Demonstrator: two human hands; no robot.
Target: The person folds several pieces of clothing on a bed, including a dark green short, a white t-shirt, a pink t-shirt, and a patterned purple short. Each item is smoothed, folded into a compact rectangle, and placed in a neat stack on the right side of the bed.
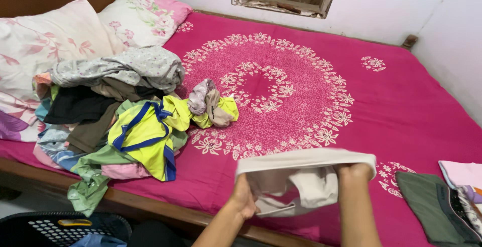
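Head view: a cream garment is being held stretched above the near edge of the pink bed, its top hem being pinched in a closed grip by the left hand and the right hand. For a clean fold, the hem is best being kept taut and level while the cloth is being lowered flat. Blue cloth is being kept in the black basket beside the unsorted clothes pile

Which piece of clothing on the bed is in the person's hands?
The cream garment, gripped by left hand and right hand; the others lie piled or folded.
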